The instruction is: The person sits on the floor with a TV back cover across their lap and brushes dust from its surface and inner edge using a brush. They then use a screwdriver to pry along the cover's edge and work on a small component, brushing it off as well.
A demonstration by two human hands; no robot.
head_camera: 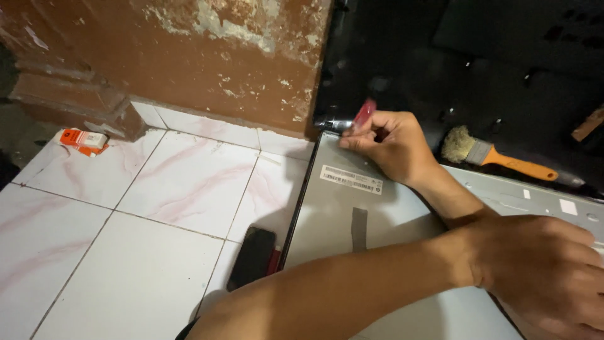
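A grey metal display panel point(327, 217) lies flat on the white tiled floor point(145, 252), with a white label and a strip of grey tape on it. My right hand point(393, 143) is closed on a red-handled screwdriver point(364, 114), its metal tip at the panel's far left corner. My left arm crosses over my right forearm. My left hand point(544, 274) rests knuckles-up on the panel's right side, its fingertips out of frame.
A black plastic back cover point(440, 56) leans behind the panel, with an orange-handled paintbrush point(497, 154) lying on it. A dark phone point(251, 257) lies on the tiles beside the panel's left edge. A small orange and white box point(85, 140) sits by the peeling brown wall point(207, 56).
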